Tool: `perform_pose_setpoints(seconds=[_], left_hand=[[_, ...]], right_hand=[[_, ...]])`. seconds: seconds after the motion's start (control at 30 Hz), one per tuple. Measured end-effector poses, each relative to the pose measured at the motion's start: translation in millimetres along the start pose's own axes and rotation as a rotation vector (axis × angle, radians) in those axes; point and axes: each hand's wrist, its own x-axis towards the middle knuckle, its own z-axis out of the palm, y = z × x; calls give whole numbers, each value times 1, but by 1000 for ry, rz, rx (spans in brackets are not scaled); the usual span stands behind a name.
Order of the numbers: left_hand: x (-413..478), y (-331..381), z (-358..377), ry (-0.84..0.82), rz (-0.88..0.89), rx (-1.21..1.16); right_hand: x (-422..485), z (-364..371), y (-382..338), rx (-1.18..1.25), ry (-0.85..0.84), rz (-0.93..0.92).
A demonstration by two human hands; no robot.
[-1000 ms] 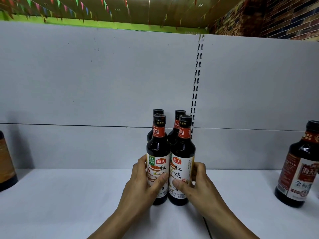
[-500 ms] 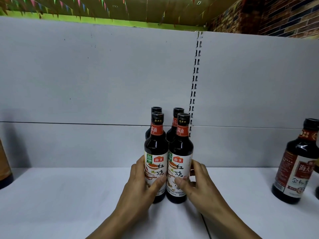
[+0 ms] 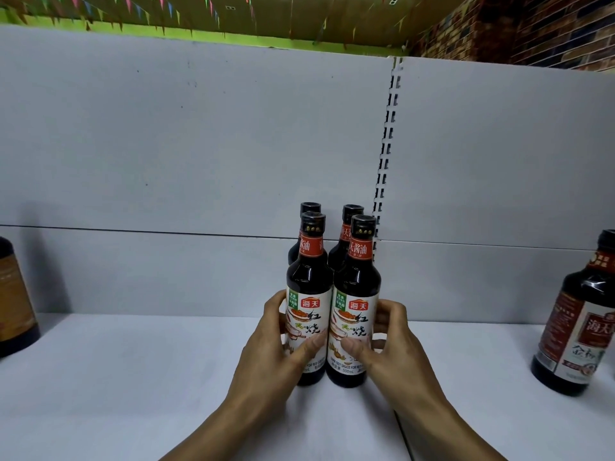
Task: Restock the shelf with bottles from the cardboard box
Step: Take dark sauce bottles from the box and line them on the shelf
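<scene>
Several dark soy sauce bottles stand upright in a tight square on the white shelf. The front left bottle has my left hand wrapped round its label, thumb across the front. The front right bottle is gripped the same way by my right hand. Behind them the two rear bottles show only their black caps and red neck bands, close to the grey back panel. The cardboard box is out of view.
A larger dark bottle with a red and white label stands on the shelf at the right edge. Another big dark bottle is cut off at the left edge. A slotted upright runs down the back panel behind the group.
Both hands stay on the two front bottles. The grip has slid slightly up and outward on the labels; the bottles barely shift.
</scene>
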Motion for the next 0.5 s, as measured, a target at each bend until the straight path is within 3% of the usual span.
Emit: perform_pose_setpoints(seconds=[0.3, 0.5], left_hand=[[-3, 0, 1, -5, 39, 10], [-1, 4, 3, 7, 25, 84]], right_hand=[[-1, 0, 2, 14, -86, -30], [0, 4, 3, -10, -36, -43]])
